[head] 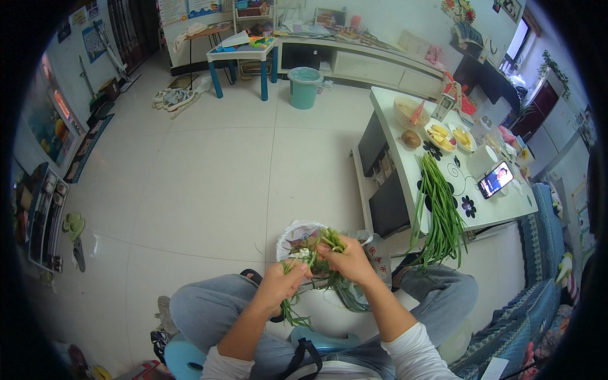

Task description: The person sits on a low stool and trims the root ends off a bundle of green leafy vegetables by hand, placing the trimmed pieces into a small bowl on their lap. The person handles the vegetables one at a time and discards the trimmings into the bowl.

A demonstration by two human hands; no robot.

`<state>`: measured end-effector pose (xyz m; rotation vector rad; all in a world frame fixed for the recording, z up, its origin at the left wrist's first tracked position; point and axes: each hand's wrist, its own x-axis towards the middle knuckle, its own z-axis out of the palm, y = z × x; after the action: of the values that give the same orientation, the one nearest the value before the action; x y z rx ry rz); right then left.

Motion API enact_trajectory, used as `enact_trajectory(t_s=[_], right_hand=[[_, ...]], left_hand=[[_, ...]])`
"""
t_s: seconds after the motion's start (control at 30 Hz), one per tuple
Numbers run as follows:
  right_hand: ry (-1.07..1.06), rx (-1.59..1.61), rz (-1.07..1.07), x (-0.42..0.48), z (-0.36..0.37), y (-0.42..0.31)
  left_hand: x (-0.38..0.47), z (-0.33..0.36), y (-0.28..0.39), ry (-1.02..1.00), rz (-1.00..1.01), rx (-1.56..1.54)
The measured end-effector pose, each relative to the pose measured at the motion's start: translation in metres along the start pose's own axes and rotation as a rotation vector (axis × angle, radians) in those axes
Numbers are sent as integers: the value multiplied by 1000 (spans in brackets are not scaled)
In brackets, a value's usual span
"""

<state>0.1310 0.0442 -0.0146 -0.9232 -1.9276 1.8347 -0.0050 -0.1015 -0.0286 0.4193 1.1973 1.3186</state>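
Observation:
My left hand (284,281) pinches a few thin green stems (293,311), and their leafy ends hang below my fist. Close beside it, my right hand (350,259) grips a small bunch of chive-like greens (332,237) whose pale ends stick up past my thumb. Some strands run between the two hands. Both hands are over a waste bin lined with a white plastic bag (287,237), which holds green scraps partly hidden by my fingers. A dark green plastic bag (355,298) lies under my right forearm.
To the right, a long bundle of chives (434,209) hangs over the edge of a white table (408,161). A lit phone (496,179), plates of yellow food (440,137), a bowl (403,111) and a brown round item (411,139) stand there. A teal bin (305,90) is farther off.

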Motion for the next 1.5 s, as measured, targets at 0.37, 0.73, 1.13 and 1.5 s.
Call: enact_trajectory(t_s=[0.37,0.73,1.13,1.5], right_hand=[[52,191,54,2,1,-5],[308,358,27,4,-14,12],[-139,-1221,322,63,45,141],[320,391,306,34,9,72]], left_hand=[[0,-6,3,-87,-106,-103],[2,-3,3,322,226,38],[3,-14,8,371,349,-14],[9,-2,-8,258,201,-153]])
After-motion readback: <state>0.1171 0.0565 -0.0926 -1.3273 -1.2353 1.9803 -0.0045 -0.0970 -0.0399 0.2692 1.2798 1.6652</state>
